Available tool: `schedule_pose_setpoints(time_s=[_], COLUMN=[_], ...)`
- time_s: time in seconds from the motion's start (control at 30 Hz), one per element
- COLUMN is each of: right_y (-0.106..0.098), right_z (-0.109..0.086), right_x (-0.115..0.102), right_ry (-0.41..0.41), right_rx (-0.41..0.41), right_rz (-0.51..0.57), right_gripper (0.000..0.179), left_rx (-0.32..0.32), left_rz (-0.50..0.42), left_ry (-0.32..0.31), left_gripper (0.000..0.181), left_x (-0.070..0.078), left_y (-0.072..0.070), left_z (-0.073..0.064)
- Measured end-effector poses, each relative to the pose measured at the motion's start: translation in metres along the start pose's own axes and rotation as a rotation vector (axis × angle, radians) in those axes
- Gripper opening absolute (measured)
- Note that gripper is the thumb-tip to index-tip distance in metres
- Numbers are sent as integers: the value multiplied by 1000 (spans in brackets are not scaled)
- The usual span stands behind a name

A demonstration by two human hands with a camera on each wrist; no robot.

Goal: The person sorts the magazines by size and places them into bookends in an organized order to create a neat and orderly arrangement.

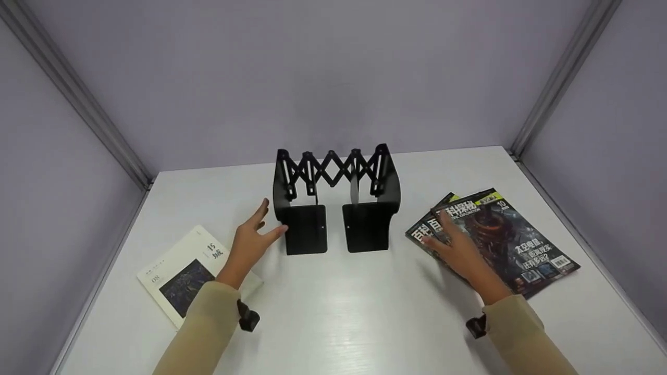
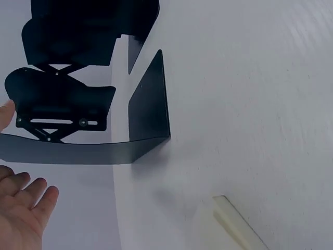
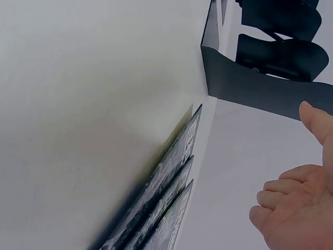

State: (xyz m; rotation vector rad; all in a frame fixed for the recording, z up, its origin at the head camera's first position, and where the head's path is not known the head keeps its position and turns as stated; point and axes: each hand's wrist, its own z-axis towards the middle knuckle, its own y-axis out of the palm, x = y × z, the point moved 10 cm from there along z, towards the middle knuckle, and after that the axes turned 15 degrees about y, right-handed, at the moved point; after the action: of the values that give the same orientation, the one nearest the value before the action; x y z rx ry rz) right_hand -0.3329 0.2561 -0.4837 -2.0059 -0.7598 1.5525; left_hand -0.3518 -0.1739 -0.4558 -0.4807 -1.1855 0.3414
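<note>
A black expandable bookend (image 1: 367, 226) with a folding lattice back stands upright on the white table. My left hand (image 1: 251, 242) is beside its left end, fingers spread and the thumb tip right at the side panel in the head view. The left wrist view shows the fingers (image 2: 44, 200) straight alongside that panel (image 2: 78, 151), not wrapped round it. My right hand (image 1: 461, 252) is over the overlapping magazines (image 1: 521, 245) at the right, fingers loosely extended and nothing in its grasp. In the right wrist view, the same hand (image 3: 302, 208) is raised above the magazines (image 3: 156, 203).
A pale book (image 1: 182, 260) with a dark picture on its cover lies at the left, partly hidden by my left forearm. Grey-lilac panels (image 1: 333, 78) enclose the table (image 1: 333, 323) at the back and both sides. A small black device is strapped at each wrist.
</note>
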Motion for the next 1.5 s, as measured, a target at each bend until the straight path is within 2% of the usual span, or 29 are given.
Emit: schedule_pose_setpoints(time_s=[0.23,0.43,0.67,0.83,0.97,1.2,1.5], right_y=[-3,-2,2,4,5,4,-4], right_z=[-13,-20,-21,-18,-18,-19,-18], right_x=[1,7,15,15,14,21,35], right_ry=[-23,-5,47,58,47,44,100], right_rx=[10,8,-34,-48,-43,-41,-35], right_rz=[10,9,14,24,11,-9,-72], right_gripper=[91,91,92,90,89,87,92], left_rx=[37,154,283,347,372,409,437], left_rz=[-42,-109,-177,-240,-269,-249,-234], left_ry=[28,79,122,138,132,140,128], left_gripper=[87,77,64,57,53,47,39], left_x=[8,16,24,24,23,25,24], left_y=[4,0,-4,-5,-4,-6,-8], left_z=[2,4,7,10,11,8,6])
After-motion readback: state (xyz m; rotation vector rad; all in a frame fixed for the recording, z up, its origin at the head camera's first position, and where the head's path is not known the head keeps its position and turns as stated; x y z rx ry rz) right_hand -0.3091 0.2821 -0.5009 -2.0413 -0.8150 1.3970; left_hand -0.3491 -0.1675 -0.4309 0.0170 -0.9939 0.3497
